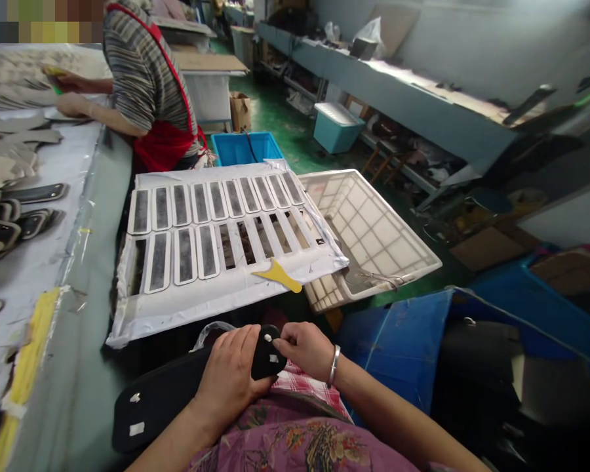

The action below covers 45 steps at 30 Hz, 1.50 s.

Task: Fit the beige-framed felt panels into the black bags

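Note:
A long black padded piece (162,393) with rounded ends lies across my lap, with small white patches at both ends. My left hand (229,370) is wrapped over it near its right end. The fingers of my right hand (305,347), with a silver bracelet at the wrist, are pinched at a white patch on that end; whether a scrap is between the fingertips is too small to tell. Beyond my hands is a white frame (157,311) with slots, several holding grey rectangular pieces with white rims. A yellow forked tool (280,275) rests on its near edge.
A table (73,354) with stacked pieces runs along the left. Another person (147,85) in a red apron works behind the frame. A white crate (373,223) stands right of the frame, a blue bin (398,354) at the near right, and a long bench (423,111) at the back right.

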Tool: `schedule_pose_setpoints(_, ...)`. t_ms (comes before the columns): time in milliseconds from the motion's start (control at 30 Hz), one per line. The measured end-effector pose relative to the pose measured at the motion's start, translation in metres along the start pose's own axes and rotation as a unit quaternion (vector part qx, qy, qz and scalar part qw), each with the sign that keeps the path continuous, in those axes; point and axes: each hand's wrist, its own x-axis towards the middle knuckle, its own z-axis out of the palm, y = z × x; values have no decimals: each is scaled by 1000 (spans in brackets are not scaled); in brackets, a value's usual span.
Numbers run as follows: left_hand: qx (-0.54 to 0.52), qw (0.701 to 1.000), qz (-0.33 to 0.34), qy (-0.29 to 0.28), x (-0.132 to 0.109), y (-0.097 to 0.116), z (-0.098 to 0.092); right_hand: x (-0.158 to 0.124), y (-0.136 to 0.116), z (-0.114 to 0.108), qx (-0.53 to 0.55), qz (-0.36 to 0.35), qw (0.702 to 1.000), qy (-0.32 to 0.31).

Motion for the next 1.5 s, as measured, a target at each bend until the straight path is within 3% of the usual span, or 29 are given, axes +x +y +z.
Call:
schedule_pose_setpoints(733, 17, 1000, -12, -20, 8, -1, 8, 9, -6, 0, -6, 46, 999, 0)
schedule_pose_setpoints(833, 15, 1000, 6, 4, 6, -2, 4, 10, -5, 3, -21, 46, 999, 5)
schedule_pose_setpoints(1000, 35, 986, 134, 91, -8, -8, -12, 13, 3, 10, 24, 40, 999, 8)
schedule_pose_setpoints(1133, 74, 983, 132, 103, -23, -7, -12, 14, 9, 14, 62, 30, 998, 8)
schedule_pose_setpoints(1233, 89, 986, 115, 79, -26, -7, -6, 12, 2, 13, 10, -29, 998, 53)
schedule_pose_setpoints(1367, 35, 989, 118, 84, -39, -17, -16, 5, -21, 16, -147, -223, 955, 131)
schedule_pose_setpoints(1433, 8, 987, 83, 138, -59, -30, -29, 5, -35, 24, -214, -305, 922, 102)
schedule_pose_setpoints(1500, -7, 975, -39, 218, -87, -48, -44, 10, -49, 35, -256, -356, 898, 39)
